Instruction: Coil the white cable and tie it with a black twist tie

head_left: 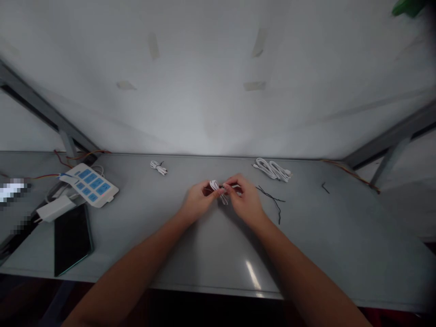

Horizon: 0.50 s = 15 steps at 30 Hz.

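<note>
Fingertips of both hands pinch a small coiled white cable [218, 187] near the middle of the tabletop [190, 254], a little toward its far edge. The left hand [198, 200] closes thumb and forefinger narrowly on the coil's left side; the right hand [244, 200] meets it from the right, its fingers curled tight about the coil's other end. Whether a dark tie is caught between them is too small to tell.

To handle such a bundle well, I judge that the loops should be kept flat and even between the pinching fingers, with steady light tension, so none springs loose while the other hand works round the middle.

Just right of the right hand a thin black wire tie [272, 200] lies loose on the tabletop. Toward the far edge, a larger bundle of white cables [272, 169] lies to the right, and a small tied white cable [158, 167] lies to the left. Another short black tie [325, 187] lies near the right edge. At the left edge sit a white power strip with blue sockets [90, 184], a white adapter [54, 208] and a dark phone [72, 238] lying flat near the front left corner.
</note>
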{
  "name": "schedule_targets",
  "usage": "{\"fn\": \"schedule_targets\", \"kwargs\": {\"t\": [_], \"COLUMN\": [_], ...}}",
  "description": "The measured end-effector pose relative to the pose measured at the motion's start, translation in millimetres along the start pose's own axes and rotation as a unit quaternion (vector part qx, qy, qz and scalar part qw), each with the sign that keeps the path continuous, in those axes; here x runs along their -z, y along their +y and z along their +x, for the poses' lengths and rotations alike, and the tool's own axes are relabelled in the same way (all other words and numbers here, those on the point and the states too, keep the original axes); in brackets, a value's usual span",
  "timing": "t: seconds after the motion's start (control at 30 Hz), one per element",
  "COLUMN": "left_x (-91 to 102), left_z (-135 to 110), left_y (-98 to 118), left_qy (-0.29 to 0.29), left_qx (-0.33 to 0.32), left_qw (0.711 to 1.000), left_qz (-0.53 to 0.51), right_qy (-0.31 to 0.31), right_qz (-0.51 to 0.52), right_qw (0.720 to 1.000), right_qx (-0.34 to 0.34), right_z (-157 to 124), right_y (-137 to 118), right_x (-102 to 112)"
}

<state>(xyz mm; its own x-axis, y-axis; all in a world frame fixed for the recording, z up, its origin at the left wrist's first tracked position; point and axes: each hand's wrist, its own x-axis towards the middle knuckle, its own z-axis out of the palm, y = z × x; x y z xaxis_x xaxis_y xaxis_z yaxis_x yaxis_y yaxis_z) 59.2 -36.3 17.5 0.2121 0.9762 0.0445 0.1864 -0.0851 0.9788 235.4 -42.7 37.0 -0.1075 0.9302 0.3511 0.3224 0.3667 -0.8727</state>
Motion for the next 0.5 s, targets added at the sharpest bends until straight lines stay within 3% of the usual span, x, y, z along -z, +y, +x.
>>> {"fn": "schedule_targets", "kwargs": {"t": [0.07,0.17,0.23,0.3,0.4,0.43,0.5], "left_x": [0.9,3.9,6.9,10.1,13.5,14.0,14.3], "left_z": [-3,-8,-12,-14,-16,-15,-13], "left_y": [2,10,17,27,36,36,32], "left_qy": [0.026,0.051,0.021,-0.039,-0.097,-0.094,-0.080], "left_qx": [-0.050,-0.153,-0.212,-0.253,-0.262,-0.245,-0.176], "left_qw": [0.992,0.951,0.926,0.912,0.923,0.937,0.971], "left_qz": [0.112,0.263,0.311,0.321,0.265,0.231,0.141], "right_qy": [-0.012,-0.036,-0.083,-0.164,-0.252,-0.256,-0.233], "right_qz": [-0.044,-0.062,-0.030,0.054,0.195,0.218,0.205], "right_qw": [0.999,0.997,0.996,0.976,0.920,0.913,0.928], "right_qx": [0.027,0.037,-0.028,-0.130,-0.227,-0.230,-0.205], "right_z": [2,4,6,8,12,12,12], "right_y": [-3,-10,-14,-15,-10,-8,-6], "right_x": [5,16,24,32,38,38,35]}}
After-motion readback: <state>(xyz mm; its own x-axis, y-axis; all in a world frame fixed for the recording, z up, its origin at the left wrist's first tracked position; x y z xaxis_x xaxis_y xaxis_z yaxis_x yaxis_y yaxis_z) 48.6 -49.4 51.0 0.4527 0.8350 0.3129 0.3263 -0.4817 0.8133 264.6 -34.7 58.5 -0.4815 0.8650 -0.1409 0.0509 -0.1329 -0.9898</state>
